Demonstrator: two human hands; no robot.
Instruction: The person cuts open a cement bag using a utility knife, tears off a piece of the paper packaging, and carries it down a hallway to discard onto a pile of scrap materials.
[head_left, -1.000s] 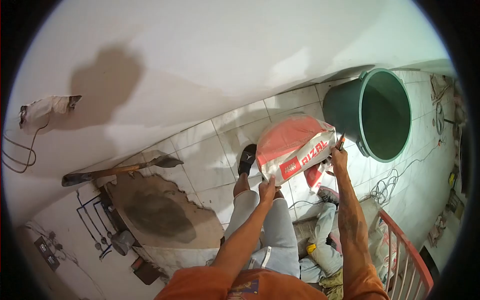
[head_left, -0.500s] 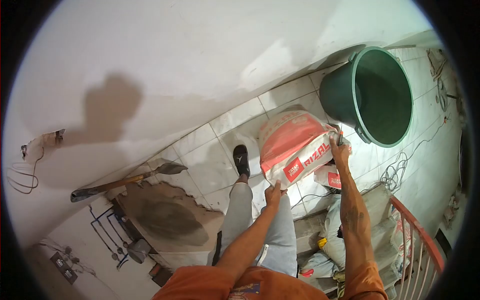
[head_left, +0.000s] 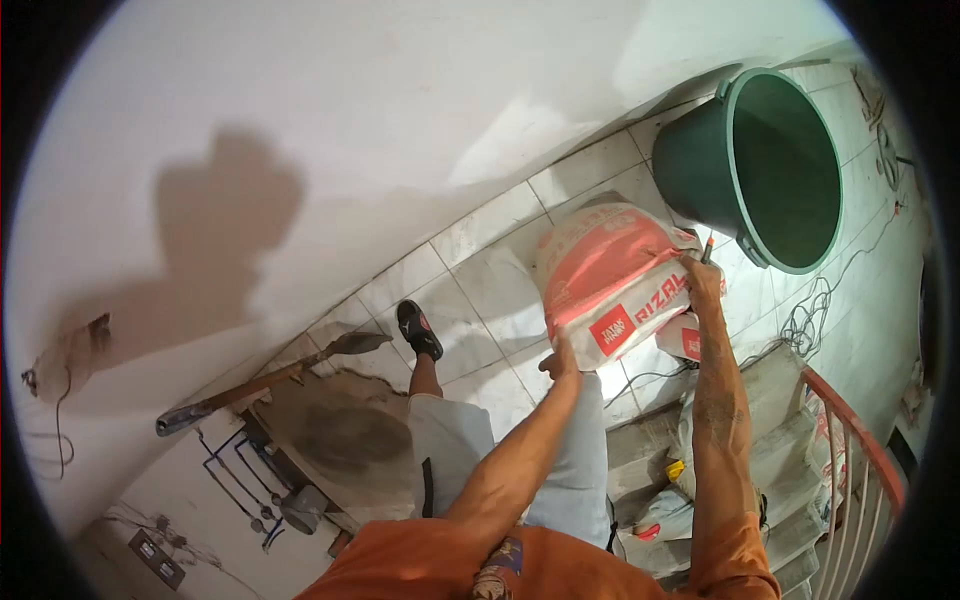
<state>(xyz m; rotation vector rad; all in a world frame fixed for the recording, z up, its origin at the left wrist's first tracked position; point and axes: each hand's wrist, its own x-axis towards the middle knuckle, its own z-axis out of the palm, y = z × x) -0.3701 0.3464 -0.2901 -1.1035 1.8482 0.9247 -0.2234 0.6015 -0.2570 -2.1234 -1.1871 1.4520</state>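
A bulging red and white sack (head_left: 612, 280) with "RIZAL" printed on it hangs between my two hands over the tiled floor. My left hand (head_left: 562, 360) grips its near left corner. At the right end my right hand (head_left: 702, 279) is closed on the sack's other corner, with a thin orange-tipped tool (head_left: 708, 248) also held in it. Just beyond my right hand lies a large green tub (head_left: 740, 170), its open mouth facing right. A smaller red and white piece of sack (head_left: 680, 338) shows under the big one.
A shovel (head_left: 270, 382) lies at the left, beside a patch of bare cement (head_left: 345, 430). Stairs (head_left: 790, 450) with a red railing (head_left: 852, 432) drop away at the lower right. A coiled cable (head_left: 808, 318) rests on the tiles. Blue pipes (head_left: 235, 475) stand at the lower left.
The sack and both hands have shifted slightly right in view, still gripping. My left foot has stepped out to the left. The view has turned, moving the tub upward.
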